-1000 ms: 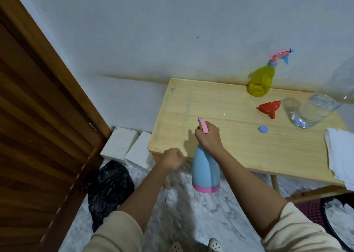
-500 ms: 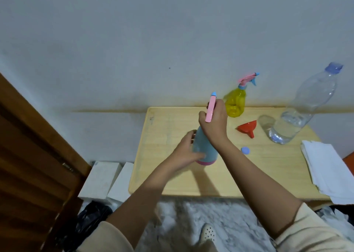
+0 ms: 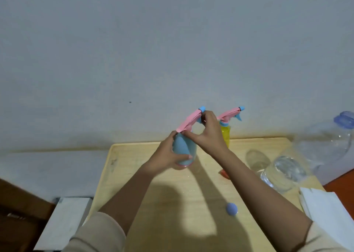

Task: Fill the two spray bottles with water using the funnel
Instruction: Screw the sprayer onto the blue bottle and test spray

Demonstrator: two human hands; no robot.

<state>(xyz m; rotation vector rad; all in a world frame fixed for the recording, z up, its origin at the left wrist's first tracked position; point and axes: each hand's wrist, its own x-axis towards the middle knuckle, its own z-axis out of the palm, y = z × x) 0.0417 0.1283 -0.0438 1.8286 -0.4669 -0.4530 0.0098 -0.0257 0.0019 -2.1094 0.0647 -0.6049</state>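
The blue spray bottle [image 3: 184, 152] stands on, or just above, the far part of the wooden table [image 3: 122, 167]; whether its pink base touches the top cannot be told. The left hand [image 3: 168, 157] is wrapped closed around the bottle's body. The right hand [image 3: 207, 135] is closed on the pink spray head [image 3: 189, 122], thumb under its rear end near the neck.

The step in hand appears to be unscrewing the head. This likely goes best with the body held steady and turning force applied at the collar (not the long trigger arm, which could flex).

The yellow spray bottle [image 3: 226, 135] stands capped just behind the right hand. The red funnel [image 3: 224, 174] shows only as a sliver beside the right forearm. The clear water bottle [image 3: 306, 159], part full, lies tilted at the right, near folded white paper [image 3: 329, 209]. A small blue cap [image 3: 231, 209] lies apart at the near side.
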